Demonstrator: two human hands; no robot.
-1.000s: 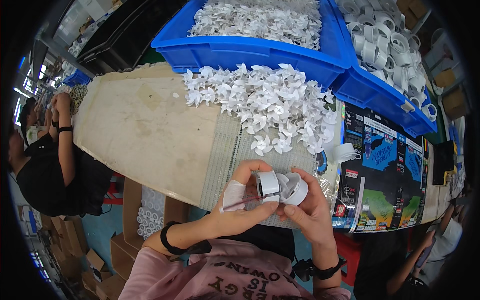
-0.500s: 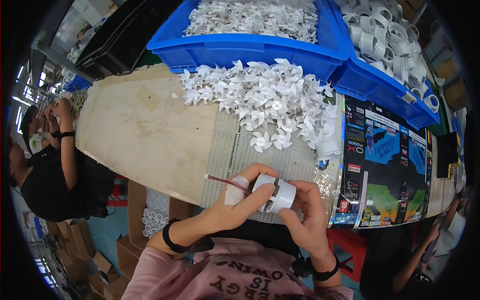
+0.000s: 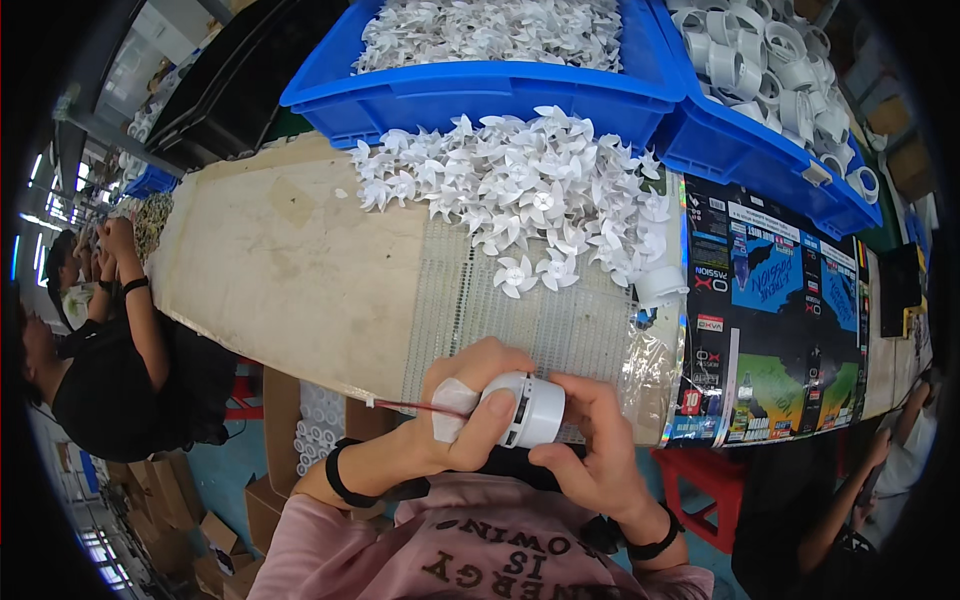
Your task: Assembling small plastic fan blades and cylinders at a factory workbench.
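Note:
My left hand (image 3: 468, 405) is closed round a small white cylindrical fan housing (image 3: 541, 413), its thumb pressed on the near side. Dark slots show between the housing's two white sections. Thin red and dark wires (image 3: 420, 405) come out of the grip to the left and end in a small white connector (image 3: 371, 403). White tape or bandage (image 3: 452, 412) covers part of this hand. My right hand (image 3: 600, 445) curls about the housing's right end, index finger at the top and thumb below. Beyond my hands lies a heap of white fan impellers (image 3: 530, 190).
A blue bin (image 3: 480, 85) full of impellers stands behind the heap. Another blue bin (image 3: 760, 165) holds white rings, and a loose white cup (image 3: 660, 287) lies by a printed sheet (image 3: 770, 310). A co-worker (image 3: 110, 370) sits at left; a red stool (image 3: 715, 490) stands at right.
Both hands have moved a little left with the housing. It has turned, so its slots show differently, and the wires now stretch further left.

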